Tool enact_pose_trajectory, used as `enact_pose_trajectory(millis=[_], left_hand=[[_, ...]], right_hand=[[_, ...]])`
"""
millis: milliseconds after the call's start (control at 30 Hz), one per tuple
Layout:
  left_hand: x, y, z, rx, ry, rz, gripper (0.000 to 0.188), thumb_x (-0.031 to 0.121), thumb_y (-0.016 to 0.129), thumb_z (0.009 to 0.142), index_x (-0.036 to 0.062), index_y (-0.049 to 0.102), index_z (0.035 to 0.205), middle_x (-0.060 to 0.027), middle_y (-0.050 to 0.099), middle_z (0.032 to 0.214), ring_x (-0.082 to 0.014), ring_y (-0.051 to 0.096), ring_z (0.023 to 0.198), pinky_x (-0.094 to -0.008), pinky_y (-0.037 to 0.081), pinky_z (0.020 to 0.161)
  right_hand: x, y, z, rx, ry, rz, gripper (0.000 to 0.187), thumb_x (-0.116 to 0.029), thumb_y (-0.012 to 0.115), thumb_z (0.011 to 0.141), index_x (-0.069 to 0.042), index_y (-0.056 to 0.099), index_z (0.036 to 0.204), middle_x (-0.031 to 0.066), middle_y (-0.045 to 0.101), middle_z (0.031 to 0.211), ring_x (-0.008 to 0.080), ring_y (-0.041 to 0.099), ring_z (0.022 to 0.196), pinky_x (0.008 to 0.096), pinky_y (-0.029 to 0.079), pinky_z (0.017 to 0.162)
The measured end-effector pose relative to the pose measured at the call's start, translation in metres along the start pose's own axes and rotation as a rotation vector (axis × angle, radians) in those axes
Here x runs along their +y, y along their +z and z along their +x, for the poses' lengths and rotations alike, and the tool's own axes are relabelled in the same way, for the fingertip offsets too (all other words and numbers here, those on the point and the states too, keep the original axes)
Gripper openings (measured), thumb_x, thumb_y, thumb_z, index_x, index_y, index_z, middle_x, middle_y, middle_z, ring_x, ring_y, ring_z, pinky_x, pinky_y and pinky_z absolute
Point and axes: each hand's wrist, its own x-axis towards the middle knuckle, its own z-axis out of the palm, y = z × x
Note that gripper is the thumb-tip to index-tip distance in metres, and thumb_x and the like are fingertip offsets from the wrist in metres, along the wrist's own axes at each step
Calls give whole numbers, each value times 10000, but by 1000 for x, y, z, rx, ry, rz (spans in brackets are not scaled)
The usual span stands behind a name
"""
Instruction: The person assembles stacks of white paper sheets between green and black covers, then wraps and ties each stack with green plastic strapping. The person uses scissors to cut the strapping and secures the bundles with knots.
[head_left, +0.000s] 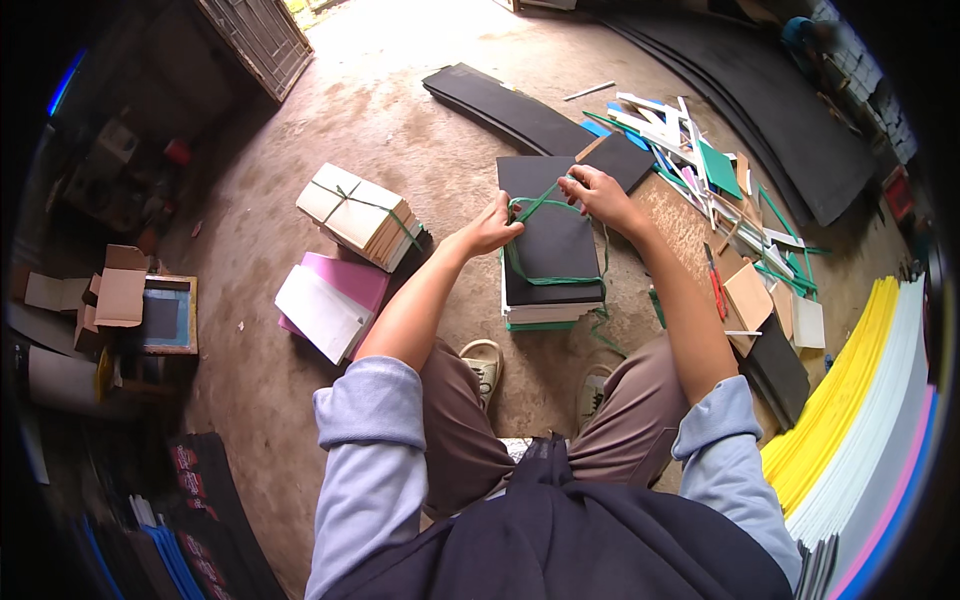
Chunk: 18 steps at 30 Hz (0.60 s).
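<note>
A stack of sheets with a black top sheet [548, 243] stands on the floor in front of my knees, with pale and green layers showing at its near side. Green string [545, 281] lies in loops over the top, and one end hangs down by the right side. At the stack's left edge, my left hand [490, 229] is closed on the string. My right hand [602, 200] pinches another part of it above the far right of the stack. Between the hands a length of string runs slanting and fairly taut.
To the left sit a tied stack of cream sheets [368, 212] and loose white and pink sheets [325, 300]. Offcuts [690, 150] and a red-handled tool [715, 283] lie at right. Yellow sheets [835, 380] stand near right. Black sheets [500, 110] lie farther off.
</note>
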Motion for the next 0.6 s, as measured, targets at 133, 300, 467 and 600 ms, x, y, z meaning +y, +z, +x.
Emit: enact_pose_trajectory(millis=[133, 300, 467, 600], left_hand=[[9, 10, -1, 28, 108, 361, 739, 306, 733, 647, -41, 332, 1163, -211, 430, 1155, -321, 417, 1122, -387, 340, 960], [3, 7, -4, 144, 183, 520, 875, 362, 768, 590, 11, 309, 1248, -175, 395, 1249, -317, 361, 1186, -443, 292, 995], [2, 6, -1, 27, 76, 678, 911, 443, 740, 590, 39, 326, 1294, -128, 361, 1305, -275, 308, 1249, -565, 217, 1009], [10, 9, 5, -13, -7, 669, 917, 452, 738, 584, 43, 333, 1297, -105, 350, 1320, -259, 305, 1254, -581, 229, 998]], right_hand=[[17, 3, 8, 64, -42, 287, 282, -312, 493, 881, -45, 581, 884, 85, 585, 894, 151, 584, 812, 289, 456, 770], [0, 17, 13, -59, 0, 735, 226, -280, 425, 918, -72, 514, 902, 39, 574, 808, 143, 583, 808, 303, 447, 798], [-14, 32, 19, -57, 105, 923, 212, -268, 417, 925, -108, 429, 787, 28, 522, 719, 132, 541, 720, 320, 467, 768], [-39, 49, 25, 46, 73, 952, 190, -214, 391, 925, -78, 434, 801, -3, 410, 616, 90, 438, 579, 278, 469, 641]])
